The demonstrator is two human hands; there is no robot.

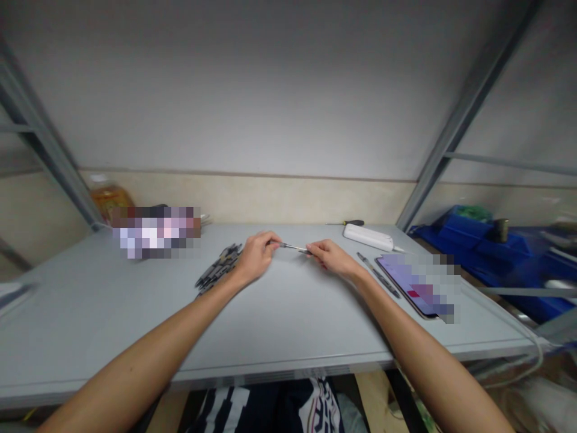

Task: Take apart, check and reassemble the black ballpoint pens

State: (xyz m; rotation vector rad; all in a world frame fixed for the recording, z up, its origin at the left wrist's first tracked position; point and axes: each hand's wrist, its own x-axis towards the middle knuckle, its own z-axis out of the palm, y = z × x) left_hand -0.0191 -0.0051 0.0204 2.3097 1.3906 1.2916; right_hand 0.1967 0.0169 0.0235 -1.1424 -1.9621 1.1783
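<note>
Above the middle of the grey desk point(288, 319), both hands pinch a slim pen point(294, 247) held sideways between them. The fingertips of my left hand point(258, 255) are closed on its dark left end. A thin, light-coloured length runs across to my right hand point(333, 257), whose thumb and fingers are closed on the other end. A short dark piece, perhaps a cap, juts from the right fingertips; its exact kind is too small to tell. Beside my left wrist lies a pile of dark pens point(220, 266). One more pen point(378, 275) rests right of my right hand.
A phone point(406, 282), partly blurred out, lies at right. Behind it are a white power strip point(368, 237) and a screwdriver point(354, 223). A bottle point(110, 198) and pixelated items stand back left. Blue bins point(464, 234) sit beyond the right frame post.
</note>
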